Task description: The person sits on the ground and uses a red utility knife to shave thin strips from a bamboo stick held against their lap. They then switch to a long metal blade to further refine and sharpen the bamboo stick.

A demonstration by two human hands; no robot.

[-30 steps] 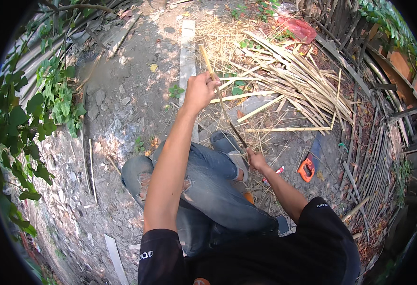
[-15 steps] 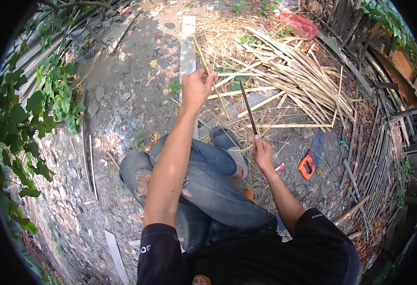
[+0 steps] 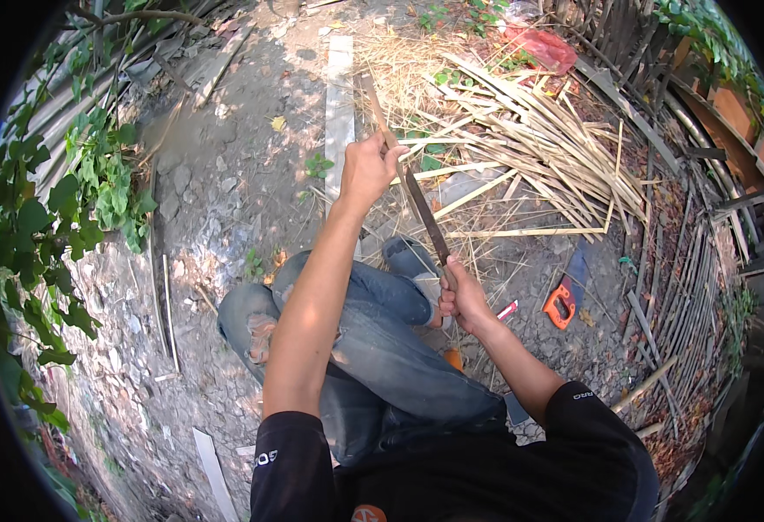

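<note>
My left hand (image 3: 367,174) is closed round a thin bamboo strip (image 3: 375,104), which slants up and away past my fingertips. In my right hand (image 3: 465,300) is the handle of a long knife (image 3: 424,214) with a narrow dark blade. The blade points up and left, and its far end meets the strip right beside my left fingers. Below the left hand the blade overlaps the strip's line, so the strip's lower part is mostly hidden. Beyond both hands lies a loose pile of split bamboo strips (image 3: 547,143), with fine pale shavings (image 3: 399,56) behind it.
On the ground to the right rests a handsaw (image 3: 561,304) with an orange handle. A red and white object (image 3: 508,310) lies beside my right wrist. A flat grey board (image 3: 340,113) stretches away ahead. Leafy vines (image 3: 112,165) hang at left; stacked poles (image 3: 682,304) line the right.
My right hand has moved left and slightly down, bringing the knife blade from apart to against the strip. My left hand has shifted slightly right and down, still gripping the strip.
</note>
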